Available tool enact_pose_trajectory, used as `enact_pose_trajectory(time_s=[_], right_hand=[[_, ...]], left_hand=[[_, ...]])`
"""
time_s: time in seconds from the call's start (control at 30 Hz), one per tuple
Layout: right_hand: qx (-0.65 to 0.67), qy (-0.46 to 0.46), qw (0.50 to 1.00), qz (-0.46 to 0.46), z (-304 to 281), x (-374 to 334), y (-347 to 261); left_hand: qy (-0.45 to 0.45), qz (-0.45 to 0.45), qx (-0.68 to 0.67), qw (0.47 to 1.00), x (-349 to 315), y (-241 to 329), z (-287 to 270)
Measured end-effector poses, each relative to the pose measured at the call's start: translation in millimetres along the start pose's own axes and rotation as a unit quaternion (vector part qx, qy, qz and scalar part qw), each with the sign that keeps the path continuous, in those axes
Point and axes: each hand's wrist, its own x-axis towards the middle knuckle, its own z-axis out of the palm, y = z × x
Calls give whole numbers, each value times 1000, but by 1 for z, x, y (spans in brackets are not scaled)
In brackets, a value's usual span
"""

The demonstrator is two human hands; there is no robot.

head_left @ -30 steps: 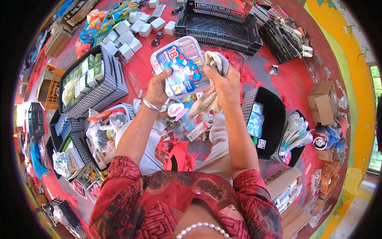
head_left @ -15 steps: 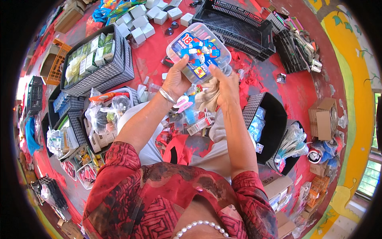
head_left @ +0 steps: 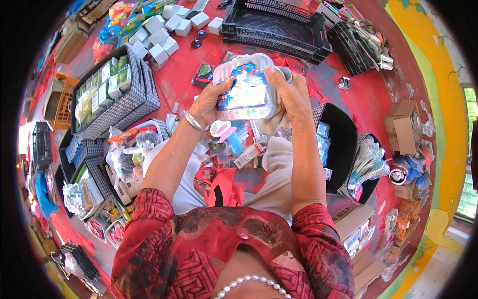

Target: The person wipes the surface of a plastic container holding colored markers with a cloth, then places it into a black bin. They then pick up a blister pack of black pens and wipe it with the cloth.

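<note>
Both my hands hold up a clear plastic case [head_left: 249,107] with rounded corners, a blue picture label and coloured contents; what these are I cannot make out. My left hand [head_left: 208,103] grips its left side, thumb on the lid. My right hand [head_left: 293,94] grips the right side, thumb also on top. Glare washes out much of the lid. Under my right hand hangs a cream cloth thing [head_left: 271,124], apparently a glove, mostly hidden. Below the case, between my knees, lie a pink-and-white plastic item [head_left: 226,132] and a small white-and-red box [head_left: 248,155].
A checked fabric bin [head_left: 117,107] with green-and-white packets stands at the left. Small white boxes [head_left: 159,37] and black crates [head_left: 276,32] lie ahead. Black-lined bins [head_left: 341,144] stand by my right knee, a cardboard box [head_left: 402,127] farther right. Red scraps cover the floor.
The case has come lower and its lid has tilted, so glare now covers the label. Both hands have moved with it, keeping their grip. The view has shifted slightly.
</note>
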Motion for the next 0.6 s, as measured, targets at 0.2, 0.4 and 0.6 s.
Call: enact_pose_trajectory(time_s=[0.2,0.4,0.6], right_hand=[[220,132,961,-105,-20,5,-16],[-64,-5,978,-200,9,3,-12],[-199,-67,921,-327,13,-20,-13]], left_hand=[[-119,-76,-222,965,4,-9,-3],[-121,-93,-212,965,8,-21,-1],[-102,-34,-224,969,10,-14,-13]])
